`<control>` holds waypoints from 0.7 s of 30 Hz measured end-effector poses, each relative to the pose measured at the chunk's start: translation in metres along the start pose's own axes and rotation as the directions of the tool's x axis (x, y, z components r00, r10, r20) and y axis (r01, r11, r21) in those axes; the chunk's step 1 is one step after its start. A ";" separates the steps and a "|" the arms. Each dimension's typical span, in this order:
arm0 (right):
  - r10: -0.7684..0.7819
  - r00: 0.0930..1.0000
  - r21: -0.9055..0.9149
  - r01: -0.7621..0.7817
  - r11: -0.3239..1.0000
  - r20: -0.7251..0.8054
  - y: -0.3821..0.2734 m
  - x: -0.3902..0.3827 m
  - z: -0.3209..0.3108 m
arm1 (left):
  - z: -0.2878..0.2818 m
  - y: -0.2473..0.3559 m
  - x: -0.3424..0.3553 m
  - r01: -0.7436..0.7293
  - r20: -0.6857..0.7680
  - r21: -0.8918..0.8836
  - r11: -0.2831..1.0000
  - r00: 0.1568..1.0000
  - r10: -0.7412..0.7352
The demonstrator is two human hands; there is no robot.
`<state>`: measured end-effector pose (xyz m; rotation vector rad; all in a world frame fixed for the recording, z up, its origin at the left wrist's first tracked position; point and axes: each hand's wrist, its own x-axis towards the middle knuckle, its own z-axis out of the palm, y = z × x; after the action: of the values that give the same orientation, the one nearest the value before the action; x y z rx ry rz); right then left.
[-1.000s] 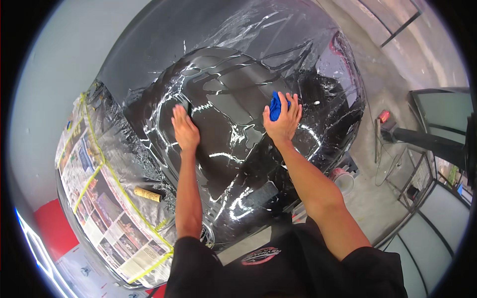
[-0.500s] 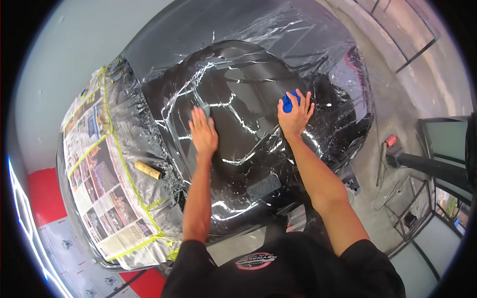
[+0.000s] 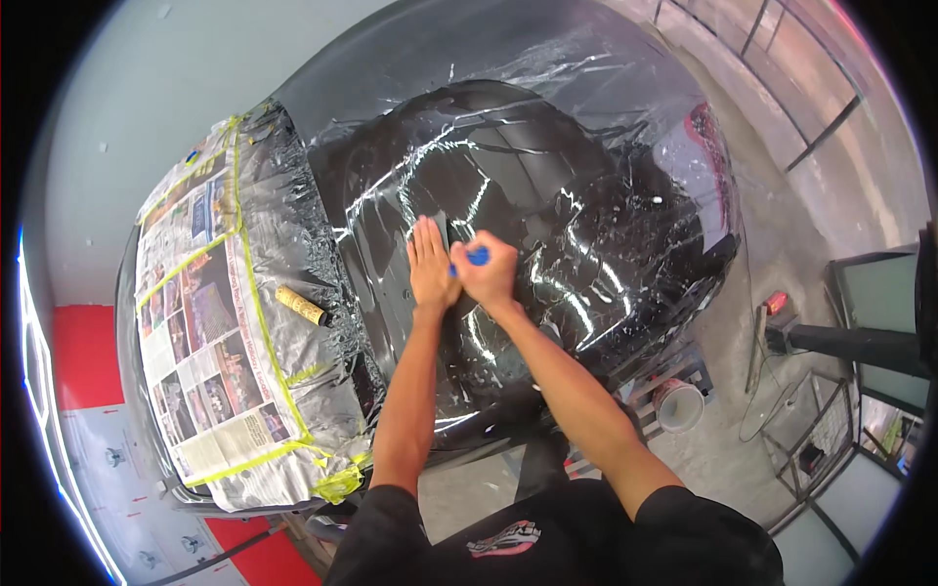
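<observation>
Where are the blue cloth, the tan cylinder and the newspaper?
Blue cloth [image 3: 478, 256]: head view, the bunched part showing in the right hand [image 3: 494, 272].
Tan cylinder [image 3: 300, 305]: head view, middle of its side.
Newspaper [image 3: 209, 320]: head view, middle of its printed sheets.

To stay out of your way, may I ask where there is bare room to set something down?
Bare concrete floor shows just right of the bucket, short of the metal frame. The dark panel is crowded where the left hand lies beside the right hand and its blue item.
</observation>
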<state>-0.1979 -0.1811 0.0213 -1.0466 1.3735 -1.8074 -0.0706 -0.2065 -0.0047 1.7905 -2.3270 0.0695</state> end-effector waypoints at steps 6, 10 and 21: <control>0.246 0.953 -0.207 -0.281 0.937 -0.177 0.068 -0.025 0.025 | 0.041 0.074 -0.051 -0.251 0.074 -0.114 0.961 0.963 0.260; 0.389 0.822 -0.293 -0.284 0.913 0.416 -0.005 -0.024 0.033 | 0.009 -0.002 -0.005 -0.139 0.006 -0.005 0.990 0.990 0.139; -0.212 0.973 -0.729 0.079 0.680 -0.092 0.060 0.055 -0.118 | -0.016 0.024 -0.025 -0.314 0.281 0.083 0.946 0.918 0.280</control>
<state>-0.3264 -0.1887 -0.0411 -1.4458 2.2765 -1.4782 -0.0857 -0.1734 0.0085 1.5634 -2.8345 0.0236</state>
